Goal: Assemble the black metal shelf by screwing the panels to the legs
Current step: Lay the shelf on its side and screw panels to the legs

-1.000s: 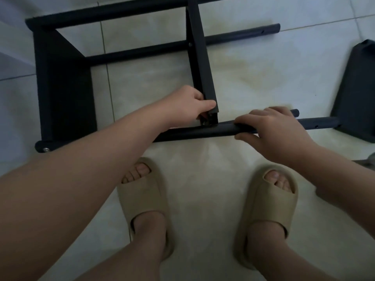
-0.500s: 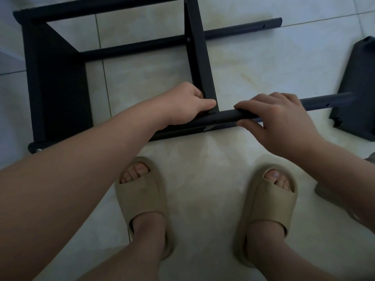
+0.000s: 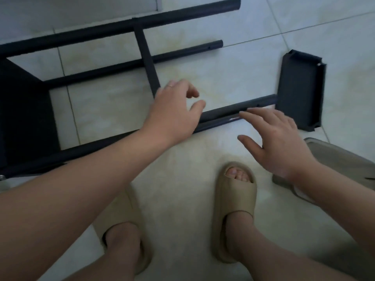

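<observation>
Black matte metal: the half-built shelf (image 3: 24,118) lies on its side on the pale tile floor (image 3: 243,67). Its legs run left to right, free ends pointing right. The near leg (image 3: 233,109) passes under the left hand (image 3: 174,110), whose fingers are loosely curled and grip nothing. The right hand (image 3: 278,142) is spread, fingertips at that leg. A loose panel (image 3: 300,90) lies just past the leg's end, and tan slippers (image 3: 235,201) are planted nearer the camera.

Black metal shelf (image 3: 101,31), half-built, on its side on the tiles (image 3: 253,57), round legs (image 3: 129,63) running left to right. End panel (image 3: 24,118) fixed at the left; middle panel (image 3: 148,61) edge-on across the legs. Loose panel (image 3: 300,90) flat, rim up, just beyond the near leg (image 3: 243,107).
</observation>
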